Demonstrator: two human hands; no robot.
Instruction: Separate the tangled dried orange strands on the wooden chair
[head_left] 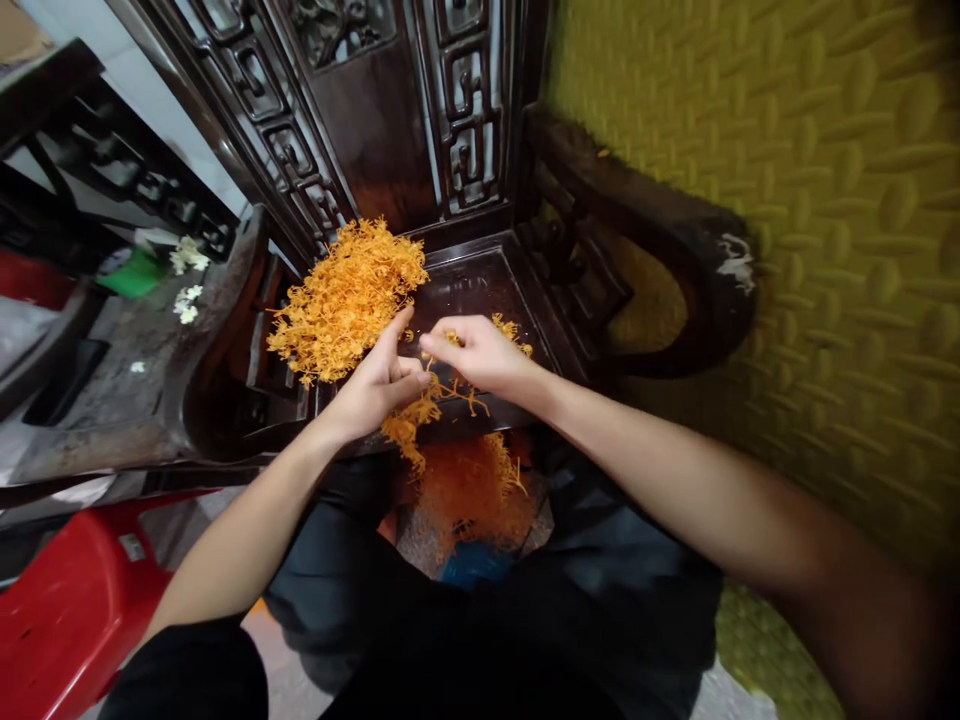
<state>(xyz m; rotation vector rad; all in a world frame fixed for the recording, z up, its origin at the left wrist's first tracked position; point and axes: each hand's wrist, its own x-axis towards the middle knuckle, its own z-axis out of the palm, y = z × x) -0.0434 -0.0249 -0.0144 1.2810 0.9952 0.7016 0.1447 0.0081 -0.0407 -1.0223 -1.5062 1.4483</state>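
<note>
A heap of thin orange strands (346,298) lies on the seat of a dark carved wooden chair (480,285). My left hand (375,385) is closed on a small bunch of orange strands (409,425) that hangs down over the seat's front edge. My right hand (480,352) meets it from the right and pinches a few strands between thumb and fingers. A smaller clump (511,330) lies just behind my right hand. More orange strands (469,490) are piled below, between my knees.
A curved dark armrest (660,230) rises at the right, against a yellow embossed wall (825,200). A red plastic stool (67,610) stands at the lower left. White flowers (187,280) and a green object (135,272) lie on a dark surface to the left.
</note>
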